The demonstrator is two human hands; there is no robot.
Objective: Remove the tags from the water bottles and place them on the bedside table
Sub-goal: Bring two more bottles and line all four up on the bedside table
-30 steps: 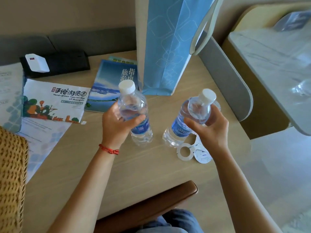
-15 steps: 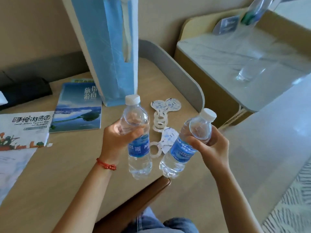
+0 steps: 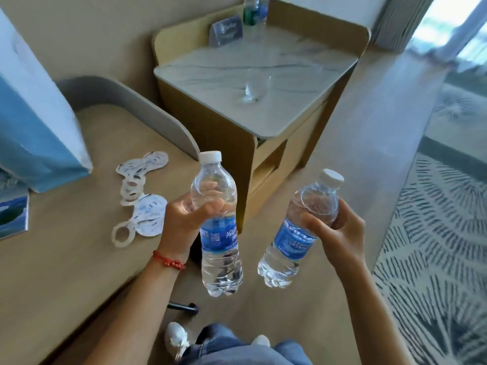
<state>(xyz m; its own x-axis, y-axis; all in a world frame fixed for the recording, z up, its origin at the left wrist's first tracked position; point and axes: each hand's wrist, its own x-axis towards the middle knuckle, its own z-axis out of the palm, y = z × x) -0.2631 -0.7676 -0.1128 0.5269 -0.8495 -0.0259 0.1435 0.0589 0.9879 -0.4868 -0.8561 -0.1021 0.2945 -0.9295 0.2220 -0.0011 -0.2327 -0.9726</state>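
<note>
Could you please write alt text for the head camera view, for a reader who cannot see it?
A person's left hand and right hand each hold a clear, white-capped, blue-labelled plastic water bottle, left and right, above the floor. White round paper tags lie on the wooden desk. Ahead stands a marble-topped bedside table.

Red wrist cord, blue jeans

tags on desk, bedside table behind
</note>
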